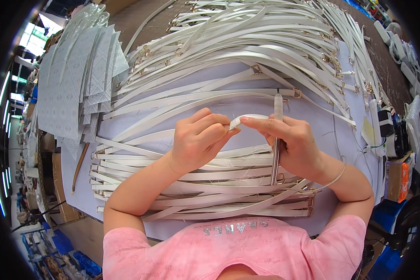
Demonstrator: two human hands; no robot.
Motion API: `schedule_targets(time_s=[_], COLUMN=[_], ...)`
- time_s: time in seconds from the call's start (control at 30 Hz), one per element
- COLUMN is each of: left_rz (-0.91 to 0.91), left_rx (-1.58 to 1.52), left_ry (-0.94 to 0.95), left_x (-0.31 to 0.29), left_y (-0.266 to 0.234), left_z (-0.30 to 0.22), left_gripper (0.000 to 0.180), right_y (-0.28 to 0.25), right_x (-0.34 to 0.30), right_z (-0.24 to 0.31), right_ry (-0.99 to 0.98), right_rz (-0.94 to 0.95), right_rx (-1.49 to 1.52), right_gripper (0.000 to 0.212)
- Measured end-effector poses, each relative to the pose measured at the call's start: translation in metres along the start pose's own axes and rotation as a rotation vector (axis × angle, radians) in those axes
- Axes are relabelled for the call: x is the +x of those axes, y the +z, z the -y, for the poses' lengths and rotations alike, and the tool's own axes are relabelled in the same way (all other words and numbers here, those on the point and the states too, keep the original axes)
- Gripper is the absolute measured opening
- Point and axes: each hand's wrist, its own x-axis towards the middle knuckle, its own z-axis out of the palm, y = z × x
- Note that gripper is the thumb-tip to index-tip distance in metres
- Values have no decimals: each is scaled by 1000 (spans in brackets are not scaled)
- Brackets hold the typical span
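Note:
A narrow white belt [252, 116] arches between my two hands over the middle of the table. My left hand [198, 139] is closed, pinching one end of it between thumb and fingers. Against the same belt lies the thumb of my right hand [296, 142], whose fingers are curled. Also in that right hand is a slim metal rod-like tool [276, 163] with a white-wrapped upper part, held upright; its exact kind I cannot make out. Beneath my hands and forearms lies a stack of white belts [228, 189] with gold-coloured buckles.
A larger heap of white buckled belts [247, 51] covers the far side of the pale tabletop [79, 170]. Silvery patterned sheets [74, 79] stand at the left. A black device [386, 123] with cables and an orange package [404, 175] sit at the right edge.

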Motion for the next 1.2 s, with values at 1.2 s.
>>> schedule_targets(time_s=[1.2], left_rz=[-46], left_rx=[76], left_ry=[25], left_x=[-2], left_y=[-2], left_z=[2], left_gripper=[32], right_y=[-10], right_x=[2], right_z=[-5], right_ry=[8], right_rz=[188], right_rx=[-139], right_gripper=[63])
